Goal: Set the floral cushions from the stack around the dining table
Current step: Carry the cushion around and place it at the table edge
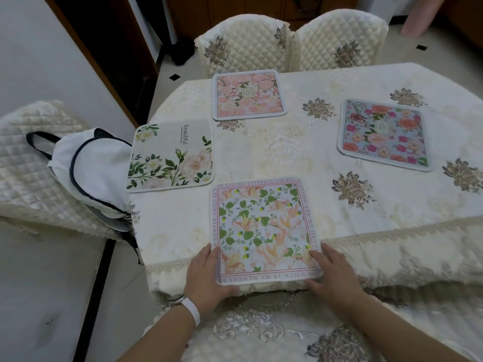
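Note:
Several flat floral cushions lie on the cream tablecloth (pixel 287 152). The nearest cushion (pixel 264 228), with green leaves, peach flowers and a text border, sits at the table's near edge. My left hand (pixel 206 273) grips its lower left corner, thumb on top. My right hand (pixel 332 270) holds its lower right corner, fingers flat on it. A cream cushion (pixel 171 155) printed "Beautiful" lies at the left edge. At the far side rests a pink cushion (pixel 248 95), and a blue cushion (pixel 384 134) with red and pink roses lies at the right.
Two quilted cream chairs (pixel 290 43) stand at the far side. Another quilted chair (pixel 28 163) at the left carries a white bag (pixel 91 165) with dark trim. A covered chair back (pixel 274 330) is right below my arms. Tiled floor lies at the left.

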